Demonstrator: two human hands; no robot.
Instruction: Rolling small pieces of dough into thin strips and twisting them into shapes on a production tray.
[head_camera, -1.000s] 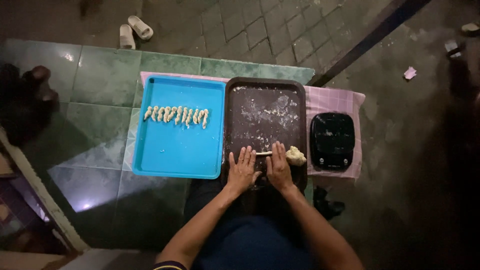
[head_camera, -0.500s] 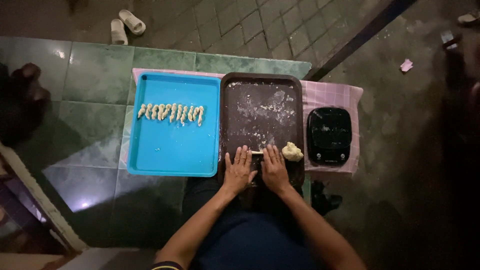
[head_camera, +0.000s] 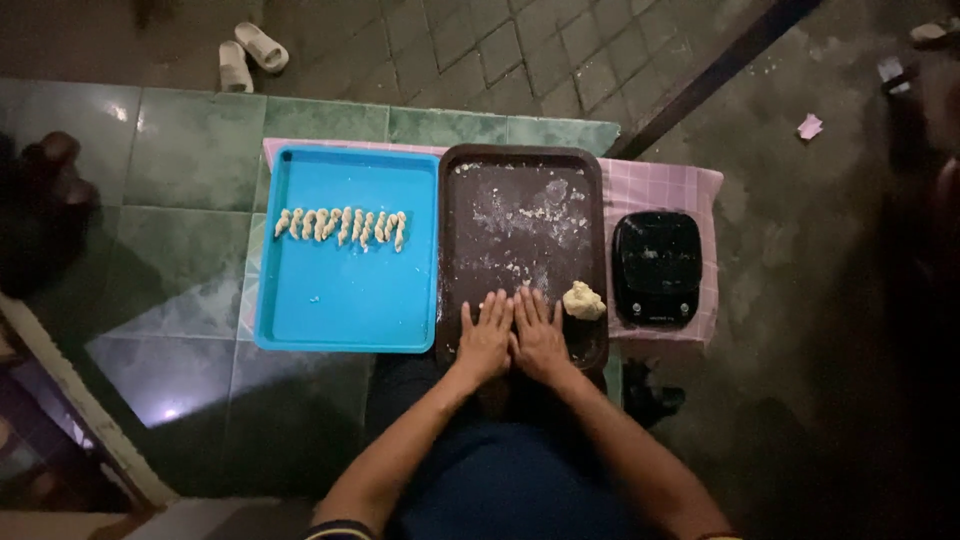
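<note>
Both flat, fingers-together hands, left hand (head_camera: 485, 338) and right hand (head_camera: 540, 336), now lie side by side on the dark brown tray (head_camera: 460, 200), covering the dough strip visible between them a second ago, suggesting continued rolling, dough lump (head_camera: 583, 300) just beside.

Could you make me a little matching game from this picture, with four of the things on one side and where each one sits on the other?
Things:
1. twisted dough pieces
2. dough lump
3. black scale
4. pale sandals

Places:
A. on the paving beyond the tiles
B. in a row on the blue tray
C. on the pink cloth, right of the brown tray
D. on the brown tray, just right of the right hand

Pairs: 1-B, 2-D, 3-C, 4-A
</note>
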